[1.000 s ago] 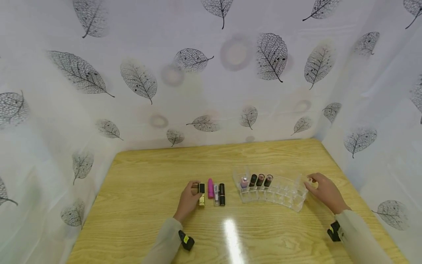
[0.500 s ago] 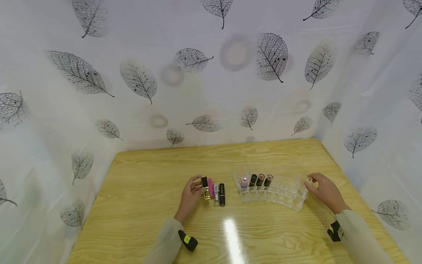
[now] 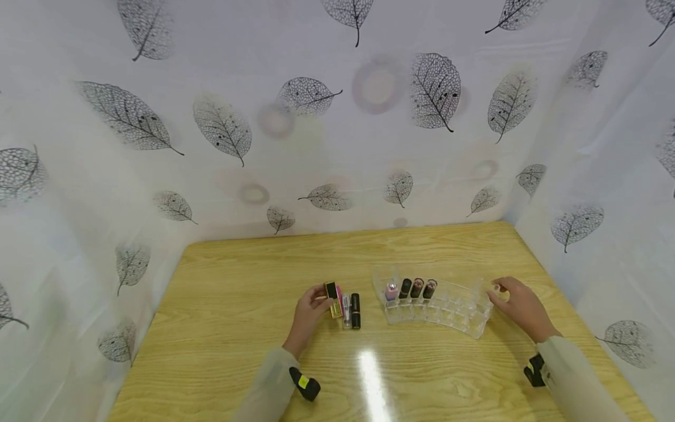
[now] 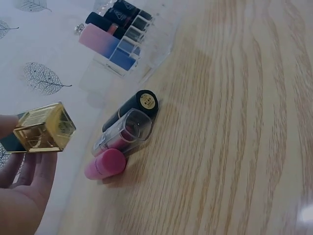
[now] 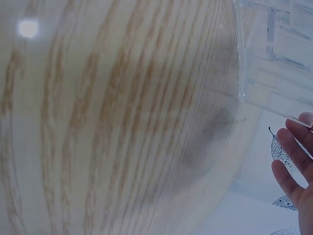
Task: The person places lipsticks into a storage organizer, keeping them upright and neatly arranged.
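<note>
Head view | left grip [image 3: 308, 310] pinching lipstick [image 3: 334, 300], half-hiding pink tube [image 4: 106, 164] | right grip [image 3: 521, 303] relaxed at rack [image 3: 477, 326]

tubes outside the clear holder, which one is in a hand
The gold-and-black tube, pinched in the left hand; the pink tube, clear-capped tube and black tube lie on the table.

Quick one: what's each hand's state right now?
Left hand: closed, holding the black-and-gold tube.
Right hand: fingers loosely bent at the clear organizer's end; whether it grips cannot be told.
</note>
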{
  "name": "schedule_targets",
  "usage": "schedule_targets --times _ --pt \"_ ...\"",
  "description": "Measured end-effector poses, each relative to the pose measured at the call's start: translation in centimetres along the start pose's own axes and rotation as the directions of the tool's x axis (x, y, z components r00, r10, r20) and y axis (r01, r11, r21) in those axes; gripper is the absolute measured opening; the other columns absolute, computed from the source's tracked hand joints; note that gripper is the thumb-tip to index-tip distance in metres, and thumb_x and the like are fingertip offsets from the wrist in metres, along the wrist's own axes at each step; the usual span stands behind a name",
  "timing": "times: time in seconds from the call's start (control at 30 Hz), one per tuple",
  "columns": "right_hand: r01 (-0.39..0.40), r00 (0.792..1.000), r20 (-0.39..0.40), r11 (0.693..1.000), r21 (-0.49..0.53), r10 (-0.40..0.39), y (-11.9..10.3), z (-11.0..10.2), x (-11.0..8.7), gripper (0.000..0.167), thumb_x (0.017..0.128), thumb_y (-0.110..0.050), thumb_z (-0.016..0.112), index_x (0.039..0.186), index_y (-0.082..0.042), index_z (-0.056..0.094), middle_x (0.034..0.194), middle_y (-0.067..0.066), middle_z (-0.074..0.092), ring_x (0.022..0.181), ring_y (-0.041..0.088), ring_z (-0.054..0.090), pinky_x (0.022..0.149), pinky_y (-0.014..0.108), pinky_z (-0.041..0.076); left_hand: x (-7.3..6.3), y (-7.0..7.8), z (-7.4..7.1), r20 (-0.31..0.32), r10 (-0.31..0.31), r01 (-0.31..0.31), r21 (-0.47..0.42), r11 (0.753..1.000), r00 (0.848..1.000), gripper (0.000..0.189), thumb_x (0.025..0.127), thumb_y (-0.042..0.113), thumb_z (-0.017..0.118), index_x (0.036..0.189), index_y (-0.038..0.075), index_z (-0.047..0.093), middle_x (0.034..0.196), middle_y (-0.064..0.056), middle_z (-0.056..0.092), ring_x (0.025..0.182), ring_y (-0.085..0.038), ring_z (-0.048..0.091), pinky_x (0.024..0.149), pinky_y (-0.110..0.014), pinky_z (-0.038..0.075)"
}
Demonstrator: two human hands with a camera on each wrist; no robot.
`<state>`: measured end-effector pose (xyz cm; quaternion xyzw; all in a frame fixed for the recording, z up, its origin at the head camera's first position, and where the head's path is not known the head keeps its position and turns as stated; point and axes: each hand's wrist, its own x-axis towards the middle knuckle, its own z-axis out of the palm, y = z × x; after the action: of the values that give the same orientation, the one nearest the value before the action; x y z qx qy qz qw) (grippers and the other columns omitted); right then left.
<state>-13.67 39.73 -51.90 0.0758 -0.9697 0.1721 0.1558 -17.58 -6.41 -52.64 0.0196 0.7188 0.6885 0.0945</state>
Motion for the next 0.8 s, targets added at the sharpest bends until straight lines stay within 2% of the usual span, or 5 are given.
schedule_targets --times 0.2,0.37,0.53,0.67,0.8 --pt "-0.007 1.0 -0.004 1.0 -0.007 0.007 0.2 0.1 0.0 0.029 0.081 -0.009 0.07 0.102 0.009 0.061 0.093 0.022 0.062 0.078 0.033 0.059 0.066 0.05 0.049 -0.1 0.1 0.0 0.022 -0.011 0.01 0.004 1.0 1.0 0.044 0.095 0.015 0.054 0.133 -0.002 0.041 0.125 -0.023 0.054 0.105 -0.016 0.055 0.091 -0.028 0.049" --pt "-0.015 1.0 0.013 1.0 -0.001 0.015 0.1 0.0 0.0 0.029 0.082 -0.011 0.069 0.103 0.009 0.061 0.095 0.024 0.062 0.079 0.034 0.058 0.066 0.05 0.048 -0.1 0.8 0.1 0.067 0.054 -0.054 -0.008 0.999 0.996 0.048 0.094 0.019 0.057 0.134 -0.001 0.04 0.127 -0.022 0.053 0.107 -0.015 0.053 0.091 -0.027 0.048" --pt "-0.007 1.0 0.007 1.0 0.001 0.007 0.1 0.0 0.0 0.03 0.082 -0.01 0.069 0.103 0.009 0.061 0.095 0.024 0.062 0.078 0.034 0.058 0.066 0.05 0.048 0.1 2.7 1.0 0.09 0.108 -0.106 -0.021 0.994 0.99 0.045 0.09 0.013 0.062 0.129 0.001 0.044 0.125 -0.019 0.055 0.107 -0.016 0.055 0.095 -0.029 0.049" --pt "-0.005 1.0 0.007 1.0 0.004 0.005 0.1 0.0 -0.1 0.029 0.082 -0.01 0.069 0.103 0.009 0.061 0.094 0.024 0.062 0.078 0.034 0.058 0.066 0.05 0.048 0.3 4.2 1.7 0.103 0.145 -0.143 -0.026 0.989 0.984 0.04 0.088 0.009 0.064 0.124 0.001 0.049 0.121 -0.017 0.056 0.108 -0.017 0.056 0.093 -0.026 0.05" --pt "0.0 1.0 0.005 1.0 0.004 0.0 0.1 0.0 -0.1 0.029 0.081 -0.009 0.07 0.103 0.009 0.061 0.094 0.024 0.062 0.078 0.034 0.058 0.066 0.05 0.048 0.3 5.6 2.5 0.143 0.18 -0.176 -0.038 0.984 0.973 0.042 0.088 0.01 0.064 0.125 -0.002 0.048 0.119 -0.018 0.055 0.108 -0.019 0.056 0.091 -0.024 0.05"
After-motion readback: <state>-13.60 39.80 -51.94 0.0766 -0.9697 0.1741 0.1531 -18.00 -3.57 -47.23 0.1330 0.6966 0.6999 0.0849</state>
